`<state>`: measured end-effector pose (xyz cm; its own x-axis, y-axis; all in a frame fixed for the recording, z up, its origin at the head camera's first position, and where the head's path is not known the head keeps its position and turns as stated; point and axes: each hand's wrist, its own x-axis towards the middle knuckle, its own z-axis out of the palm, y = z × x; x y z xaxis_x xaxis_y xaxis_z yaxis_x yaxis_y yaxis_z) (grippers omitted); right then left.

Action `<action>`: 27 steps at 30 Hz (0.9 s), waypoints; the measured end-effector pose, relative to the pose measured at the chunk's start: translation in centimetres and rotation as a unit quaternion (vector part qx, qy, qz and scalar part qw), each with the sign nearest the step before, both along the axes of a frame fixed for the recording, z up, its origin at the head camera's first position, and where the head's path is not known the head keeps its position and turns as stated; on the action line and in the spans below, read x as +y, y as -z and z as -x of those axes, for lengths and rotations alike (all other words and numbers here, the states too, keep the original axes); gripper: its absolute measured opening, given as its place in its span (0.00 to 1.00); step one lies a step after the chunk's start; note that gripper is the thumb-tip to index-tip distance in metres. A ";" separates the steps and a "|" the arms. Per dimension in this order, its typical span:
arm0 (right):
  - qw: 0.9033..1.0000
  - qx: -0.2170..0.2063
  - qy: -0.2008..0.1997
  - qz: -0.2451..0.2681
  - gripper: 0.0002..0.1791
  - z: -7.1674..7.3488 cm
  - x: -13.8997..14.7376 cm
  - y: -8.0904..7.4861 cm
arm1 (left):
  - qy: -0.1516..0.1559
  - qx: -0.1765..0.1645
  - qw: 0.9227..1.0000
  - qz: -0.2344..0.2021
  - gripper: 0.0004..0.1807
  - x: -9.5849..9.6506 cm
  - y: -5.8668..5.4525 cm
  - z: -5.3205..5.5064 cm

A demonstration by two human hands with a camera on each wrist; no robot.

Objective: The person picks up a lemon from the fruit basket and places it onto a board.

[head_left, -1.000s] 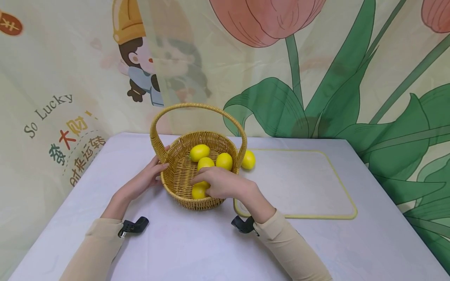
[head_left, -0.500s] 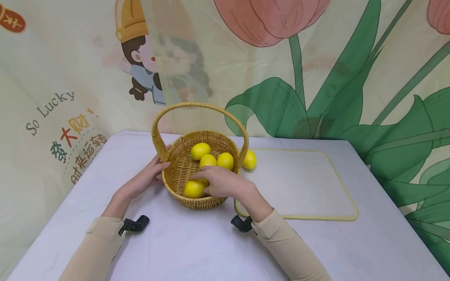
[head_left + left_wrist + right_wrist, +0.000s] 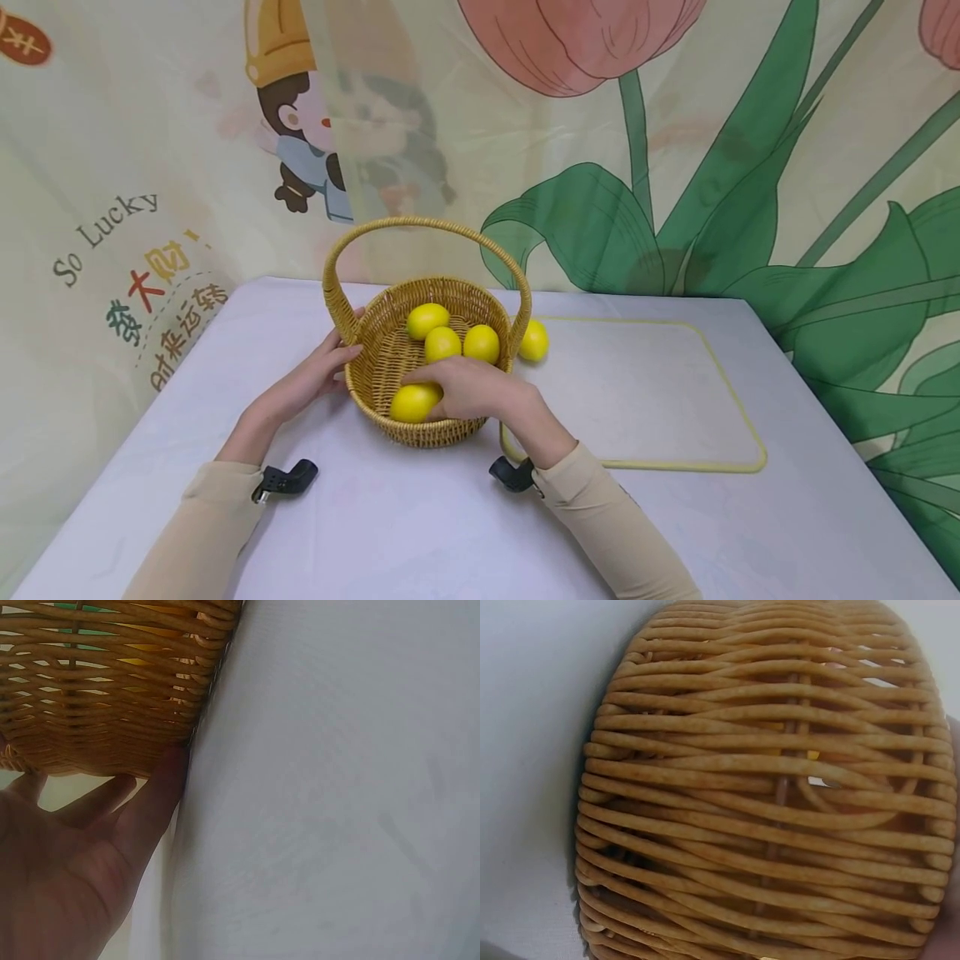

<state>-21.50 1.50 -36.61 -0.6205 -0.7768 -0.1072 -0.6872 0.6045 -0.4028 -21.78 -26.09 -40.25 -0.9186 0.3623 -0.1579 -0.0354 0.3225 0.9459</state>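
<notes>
A yellow lemon (image 3: 415, 403) sits just below the centre of the frame, at the near wall of a round wicker basket (image 3: 387, 360). The right hand (image 3: 471, 388) reaches in from the lower right, its fingers curled over the lemon and seeming to pinch it; the thumb is partly hidden. Smooth and rounded, the fruit could slip out if that pinch is light, and roll into three other lemons (image 3: 443, 343) behind it. The left hand (image 3: 321, 370), left of centre, rests its spread, fairly straight fingers against the basket's outer wall. That hold looks loose, so a knock from the right wrist could slide or tip the basket. The tall handle (image 3: 425, 223) arching above might catch a lifted hand. Right of the basket, another lemon (image 3: 533, 341) lies by the board (image 3: 645, 400); a nudge could roll it across the desk (image 3: 390, 525).
</notes>
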 end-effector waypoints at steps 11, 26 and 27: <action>1.000 -0.015 -0.020 0.013 0.27 0.5 -0.1 0.2 | -0.002 -0.001 1.000 0.004 0.36 0.1 -0.1 -0.2; 0.998 0.016 -0.012 0.066 0.32 0.5 0.2 0.4 | -0.005 -0.003 1.000 0.010 0.37 0.3 -0.3 -0.1; 0.997 0.015 -0.009 0.068 0.32 0.4 0.2 0.4 | -0.006 -0.003 1.000 0.010 0.37 0.3 -0.3 -0.1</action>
